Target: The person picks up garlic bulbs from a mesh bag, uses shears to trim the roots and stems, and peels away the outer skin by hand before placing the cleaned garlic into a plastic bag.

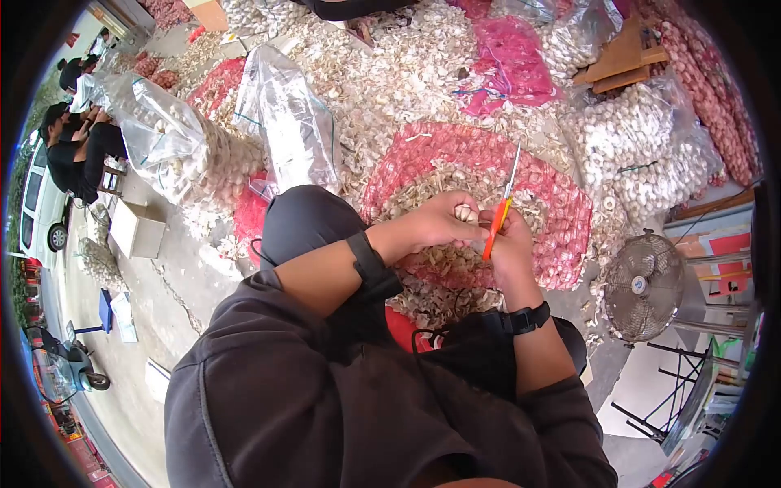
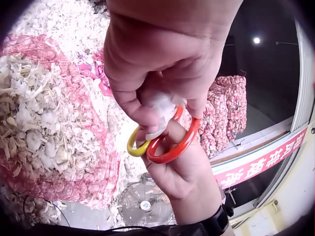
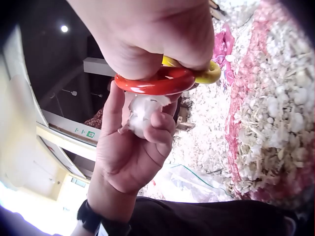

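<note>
My left hand (image 1: 435,221) pinches a white garlic bulb (image 1: 465,214) between its thumb and fingers, in front of my body. Close beside it, my right hand (image 1: 511,244) grips scissors (image 1: 499,215) with a red and a yellow handle loop, its fingers through the loops. In the head view the scissors' blades point up and away from me. The right wrist view shows the bulb (image 3: 142,115) in the left hand's fingers, just under the red loop (image 3: 155,86). Below both hands lies a red mesh sack (image 1: 561,220) spread under garlic and loose skins.
Garlic skins (image 1: 390,65) cover the ground ahead. Clear plastic bags (image 1: 289,122) stand to the left, one filled with garlic. More bagged garlic (image 1: 626,138) is at the right, near a round fan (image 1: 643,285). Seated people (image 1: 77,150) are at the far left.
</note>
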### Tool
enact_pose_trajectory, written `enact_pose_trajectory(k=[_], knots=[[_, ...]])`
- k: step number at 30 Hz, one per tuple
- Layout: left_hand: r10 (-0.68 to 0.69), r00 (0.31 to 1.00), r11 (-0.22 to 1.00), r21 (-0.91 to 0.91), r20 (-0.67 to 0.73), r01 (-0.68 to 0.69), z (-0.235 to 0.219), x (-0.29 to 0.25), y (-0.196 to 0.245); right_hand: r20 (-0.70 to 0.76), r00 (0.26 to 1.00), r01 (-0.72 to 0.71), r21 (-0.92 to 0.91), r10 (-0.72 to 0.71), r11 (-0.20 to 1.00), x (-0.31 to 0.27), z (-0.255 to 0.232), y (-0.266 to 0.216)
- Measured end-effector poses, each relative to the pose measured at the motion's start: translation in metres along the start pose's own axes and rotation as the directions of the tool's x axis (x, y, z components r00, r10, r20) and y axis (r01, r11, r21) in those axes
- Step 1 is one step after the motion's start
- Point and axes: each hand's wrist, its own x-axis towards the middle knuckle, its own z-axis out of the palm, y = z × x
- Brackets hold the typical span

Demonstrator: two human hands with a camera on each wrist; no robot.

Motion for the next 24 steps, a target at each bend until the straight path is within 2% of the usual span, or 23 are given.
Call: enact_pose_trajectory(k=[2,5,8,10,12,14,16,18,20,21,23,24], knots=[[0.021,0.998,0.999,-0.032,-0.053,-0.023,0.0,-0.002,0.002,-0.053,0.998,0.011,-0.06,-0.015,0.998,0.002,-0.004,-0.004],[0.119,0.975,0.988,0.122,-0.187,-0.097,-0.012,0.001,0.005,-0.2,0.98,-0.014,-0.012,0.011,1.0,0.0,0.0,-0.015],[0.115,0.915,0.984,-0.083,-0.387,-0.158,-0.025,-0.014,0.041,-0.18,0.982,0.051,0.003,-0.049,0.999,0.01,-0.014,0.0],[0.157,0.904,0.956,-0.17,-0.398,-0.241,-0.052,-0.024,0.066,-0.147,0.986,0.087,0.035,-0.081,0.996,0.012,-0.016,0.005],[0.29,0.84,0.952,0.049,-0.459,-0.302,-0.096,-0.034,0.093,-0.127,0.988,0.096,0.067,-0.087,0.993,0.01,-0.015,0.0],[0.329,0.745,0.944,0.207,-0.581,-0.256,-0.142,-0.043,0.117,-0.13,0.99,0.075,0.11,-0.06,0.991,0.0,-0.005,-0.015],[0.359,0.687,0.915,0.384,-0.632,-0.124,-0.234,-0.033,0.095,-0.095,0.995,0.019,0.144,-0.005,0.989,-0.001,-0.008,-0.011],[0.265,0.493,0.917,0.374,-0.829,0.136,-0.268,-0.03,0.074,-0.082,0.995,-0.035,0.147,0.048,0.988,-0.003,-0.011,-0.009],[0.047,0.329,0.903,0.18,-0.943,0.39,-0.277,-0.03,0.06,-0.093,0.991,-0.085,0.123,0.097,0.989,-0.007,-0.012,-0.014],[-0.013,0.288,0.881,0.125,-0.957,0.457,-0.301,-0.026,0.039,-0.102,0.989,-0.094,0.115,0.106,0.989,-0.008,-0.013,-0.017],[-0.083,0.335,0.88,0.089,-0.938,0.467,-0.375,-0.016,-0.029,-0.122,0.983,-0.122,0.098,0.134,0.988,-0.012,-0.014,-0.02],[-0.114,0.395,0.902,0.072,-0.911,0.427,-0.409,-0.009,-0.063,-0.112,0.986,-0.114,0.1,0.125,0.988,-0.013,-0.016,-0.018]])
